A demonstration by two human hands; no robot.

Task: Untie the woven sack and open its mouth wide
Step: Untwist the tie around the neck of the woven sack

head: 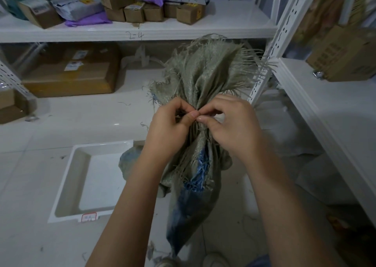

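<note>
A grey-green woven sack (205, 71) with blue stripes stands upright on the floor in front of me. Its neck is gathered tight, and the frayed mouth fans out above the gather. My left hand (168, 124) and my right hand (227, 124) meet at the neck. The thumb and fingertips of both pinch the tie there. The tie itself is mostly hidden under my fingers. The sack's lower body (189, 201) hangs down between my forearms.
A white plastic tray (67, 187) lies on the tiled floor to the left. White metal shelving (203, 29) with cardboard boxes and parcels stands behind, and another rack (317, 96) stands at the right. A large carton (73, 73) sits under the back shelf.
</note>
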